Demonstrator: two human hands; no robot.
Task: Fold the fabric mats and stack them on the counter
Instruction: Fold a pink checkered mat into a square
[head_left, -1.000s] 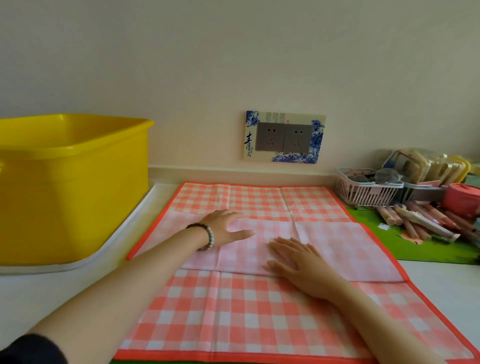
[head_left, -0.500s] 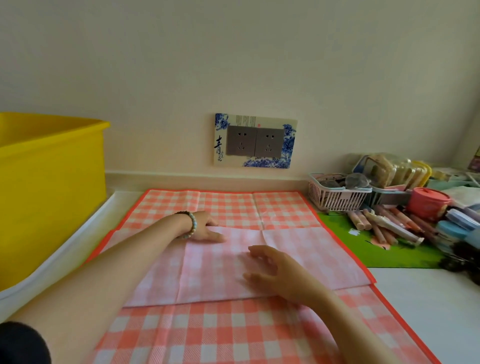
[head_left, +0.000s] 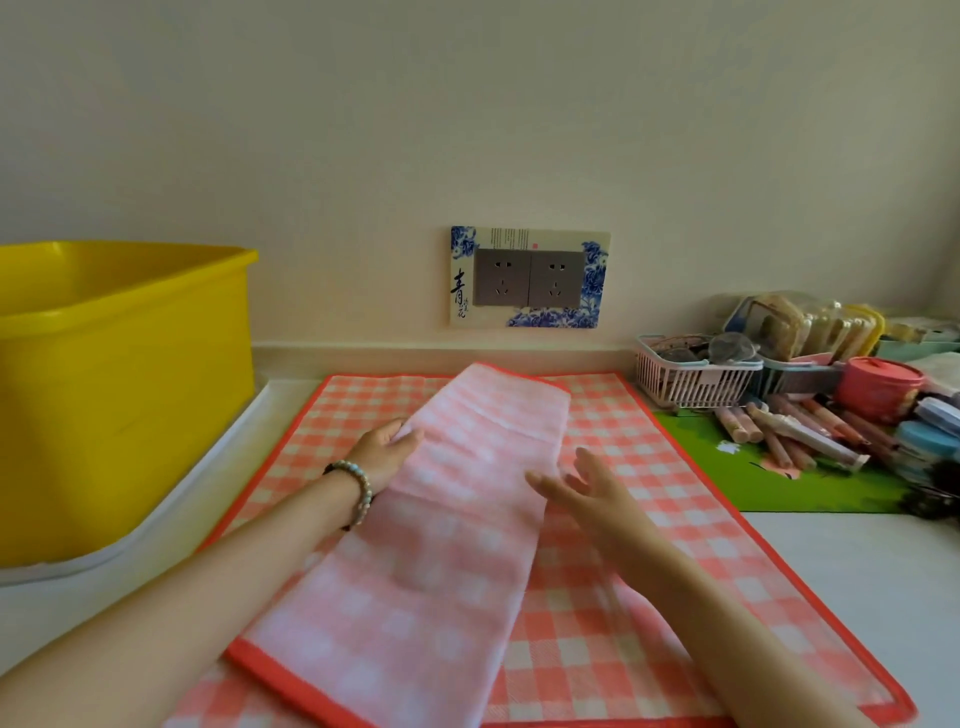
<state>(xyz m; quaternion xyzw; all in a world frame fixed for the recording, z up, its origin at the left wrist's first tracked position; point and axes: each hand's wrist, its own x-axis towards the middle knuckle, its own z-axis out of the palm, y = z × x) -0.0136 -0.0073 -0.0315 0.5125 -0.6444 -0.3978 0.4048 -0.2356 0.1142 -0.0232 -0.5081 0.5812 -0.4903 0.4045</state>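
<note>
Currently the folded gingham mat (head_left: 457, 519) is gripped at its left edge by the left hand (head_left: 382, 454), slanting over the spread mat (head_left: 649, 545) on the counter (head_left: 857, 571). The right hand (head_left: 582, 488) is spread open just beside it. With one-sided support, the folds could be lost through sagging.

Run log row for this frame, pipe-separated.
stage: mid-fold | left hand: grips folded mat at left edge | right hand: open, at right edge | underneath: spread checked mat
</note>
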